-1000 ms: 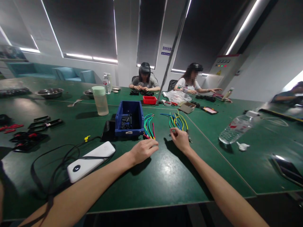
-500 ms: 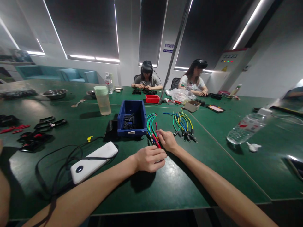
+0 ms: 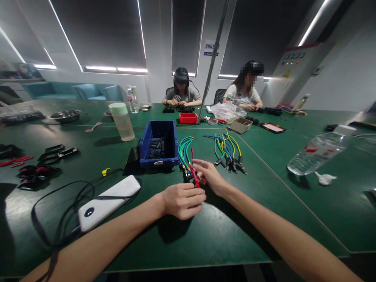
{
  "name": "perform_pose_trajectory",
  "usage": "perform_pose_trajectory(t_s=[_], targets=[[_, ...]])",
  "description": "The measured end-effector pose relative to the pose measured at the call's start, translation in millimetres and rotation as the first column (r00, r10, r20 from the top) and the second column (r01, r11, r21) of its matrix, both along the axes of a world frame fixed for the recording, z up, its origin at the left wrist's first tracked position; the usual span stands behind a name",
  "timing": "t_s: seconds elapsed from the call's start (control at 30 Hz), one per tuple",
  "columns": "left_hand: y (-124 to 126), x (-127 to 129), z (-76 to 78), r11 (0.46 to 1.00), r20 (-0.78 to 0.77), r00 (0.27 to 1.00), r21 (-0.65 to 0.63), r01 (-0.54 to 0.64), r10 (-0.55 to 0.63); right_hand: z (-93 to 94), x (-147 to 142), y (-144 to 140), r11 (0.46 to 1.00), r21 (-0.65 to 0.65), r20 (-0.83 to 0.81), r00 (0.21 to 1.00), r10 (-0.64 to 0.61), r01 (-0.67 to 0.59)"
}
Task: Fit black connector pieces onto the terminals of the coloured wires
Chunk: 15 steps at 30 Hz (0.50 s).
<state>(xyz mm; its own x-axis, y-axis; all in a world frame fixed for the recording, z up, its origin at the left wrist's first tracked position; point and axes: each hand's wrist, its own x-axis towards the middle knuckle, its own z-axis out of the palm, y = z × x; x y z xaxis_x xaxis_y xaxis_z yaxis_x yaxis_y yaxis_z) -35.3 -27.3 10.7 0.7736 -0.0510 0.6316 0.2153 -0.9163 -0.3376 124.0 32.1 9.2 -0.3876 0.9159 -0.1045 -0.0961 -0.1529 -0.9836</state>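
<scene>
Red-sheathed wire (image 3: 194, 177) lies at the near end of a bundle of coloured wires (image 3: 184, 152), directly in front of the blue bin (image 3: 159, 144) on the green table (image 3: 205, 231). Right hand (image 3: 209, 175) has thumb and forefinger pinching the red wire near its lower end. Left hand (image 3: 182, 200) rests loosely curled just below the same wire end; its fingers (image 3: 196, 196) are drawn together, and whether they grip the wire tip cannot be told from this view.

Handling judgement: the wire appears light, thin and flexible; it would bend and trail rather than hold shape. Its smooth sheath may slip, so the best hold is close to the terminal end, with the other hand steadying the length.

A second bundle of wires (image 3: 226, 150) lies to the right of the bin, well apart from both hands. A white power bank (image 3: 108, 201) with black cable lies left of the bin, nearer the person. A clear water bottle (image 3: 317, 152) lies on its side far right. Two other people sit beyond the bin.
</scene>
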Motion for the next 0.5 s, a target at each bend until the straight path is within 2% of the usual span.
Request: perform_pose_trajectory(t_s=[0.1,0.2,0.3,0.5], targets=[[2,-1,-0.9,1.0,0.015,1.0,-0.024,0.002,-0.002,1.1,3,1,0.994,-0.109,-0.119,0.993,0.011,-0.024],[4,-4,0.0,0.999,0.021,1.0,-0.047,-0.019,0.02,1.2,4,3,0.987,-0.162,-0.232,0.972,-0.021,-0.017],[7,-6,1.5,0.994,0.02,0.998,-0.086,-0.062,0.064,2.9,5,4,0.987,-0.16,-0.26,0.965,-0.028,-0.015],[12,-9,0.4,0.966,0.066,0.982,-0.203,-0.162,0.179,3.1,4,3,0.994,-0.097,-0.216,0.976,0.035,-0.057]])
